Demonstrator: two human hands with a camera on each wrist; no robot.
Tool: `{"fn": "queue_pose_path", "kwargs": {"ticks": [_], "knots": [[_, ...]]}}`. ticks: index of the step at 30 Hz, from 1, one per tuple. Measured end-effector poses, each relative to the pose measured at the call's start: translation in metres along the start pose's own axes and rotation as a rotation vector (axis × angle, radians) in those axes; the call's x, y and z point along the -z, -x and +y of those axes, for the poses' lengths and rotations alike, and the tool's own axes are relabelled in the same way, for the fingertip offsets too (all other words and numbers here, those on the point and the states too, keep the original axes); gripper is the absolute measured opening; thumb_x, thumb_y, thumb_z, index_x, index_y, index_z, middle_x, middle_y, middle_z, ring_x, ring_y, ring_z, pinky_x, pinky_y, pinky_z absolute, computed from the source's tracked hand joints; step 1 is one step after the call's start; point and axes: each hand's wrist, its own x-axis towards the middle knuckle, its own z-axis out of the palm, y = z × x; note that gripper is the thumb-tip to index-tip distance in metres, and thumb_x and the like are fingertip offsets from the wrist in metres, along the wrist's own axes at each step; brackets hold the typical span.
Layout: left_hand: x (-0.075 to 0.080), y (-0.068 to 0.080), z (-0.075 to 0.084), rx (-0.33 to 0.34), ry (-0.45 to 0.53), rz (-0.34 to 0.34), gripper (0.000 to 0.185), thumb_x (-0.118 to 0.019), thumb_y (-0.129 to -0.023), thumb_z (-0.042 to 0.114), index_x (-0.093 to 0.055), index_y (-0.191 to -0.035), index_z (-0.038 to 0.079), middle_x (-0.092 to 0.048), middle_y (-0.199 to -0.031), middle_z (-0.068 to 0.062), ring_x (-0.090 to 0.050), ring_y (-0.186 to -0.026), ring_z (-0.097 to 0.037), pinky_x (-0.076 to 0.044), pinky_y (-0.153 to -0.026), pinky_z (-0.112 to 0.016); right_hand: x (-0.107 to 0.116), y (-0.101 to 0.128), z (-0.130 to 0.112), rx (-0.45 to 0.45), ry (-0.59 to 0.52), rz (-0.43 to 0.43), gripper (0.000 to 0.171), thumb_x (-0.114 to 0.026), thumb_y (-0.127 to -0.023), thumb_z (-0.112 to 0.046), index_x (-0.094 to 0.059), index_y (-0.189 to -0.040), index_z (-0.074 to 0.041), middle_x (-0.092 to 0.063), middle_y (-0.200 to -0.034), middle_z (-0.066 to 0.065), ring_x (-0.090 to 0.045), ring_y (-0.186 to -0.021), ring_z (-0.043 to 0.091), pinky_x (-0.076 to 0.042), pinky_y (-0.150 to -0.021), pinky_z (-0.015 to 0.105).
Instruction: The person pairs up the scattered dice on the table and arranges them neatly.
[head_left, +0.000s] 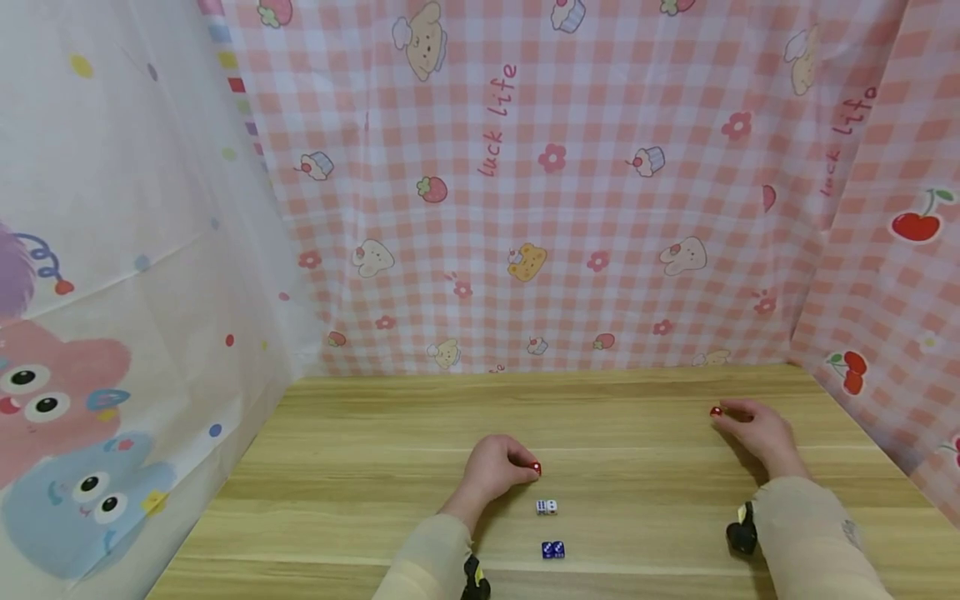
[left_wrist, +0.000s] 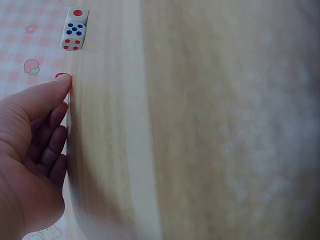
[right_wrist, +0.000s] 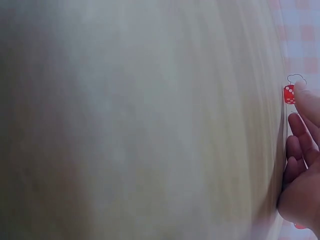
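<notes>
Near the middle of the table, my left hand (head_left: pixel 495 468) pinches a red die (head_left: pixel 537 469) between thumb and fingers. In the left wrist view the thumb covers most of that die, leaving only a red edge. Farther back on the right, my right hand (head_left: pixel 761 435) holds another red die (head_left: pixel 716 412) at its fingertips. The right wrist view shows white pips on this red die (right_wrist: pixel 289 94), partly behind the thumb. Just in front of the left hand's die sit two white dice (head_left: pixel 547 507), side by side and touching. Nearer still lie two blue dice (head_left: pixel 553 550), also side by side.
The wooden table (head_left: pixel 360 433) ends at the back against a pink checked cloth (head_left: pixel 585 208). A white patterned cloth (head_left: pixel 180 317) hangs along the left, and more checked cloth (head_left: pixel 892 300) along the right. Black wrist cameras (head_left: pixel 742 533) sit at both sleeves.
</notes>
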Motion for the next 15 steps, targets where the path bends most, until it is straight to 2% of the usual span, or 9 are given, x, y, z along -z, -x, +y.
{"fn": "queue_pose_path", "kwargs": {"ticks": [15], "knots": [[-0.0018, -0.0011, -0.0029, -0.014, 0.001, 0.007, 0.010, -0.088, -0.074, 0.014, -0.078, -0.078, 0.014, -0.066, -0.077, 0.010, -0.058, -0.074, -0.007, -0.048, -0.076, -0.030, -0.0017, -0.0020, -0.0023, -0.046, 0.020, 0.011, 0.046, -0.067, -0.095, -0.031, -0.063, -0.120, 0.008, -0.060, -0.121, 0.032, -0.052, -0.111, 0.050, -0.038, -0.094, 0.058]]}}
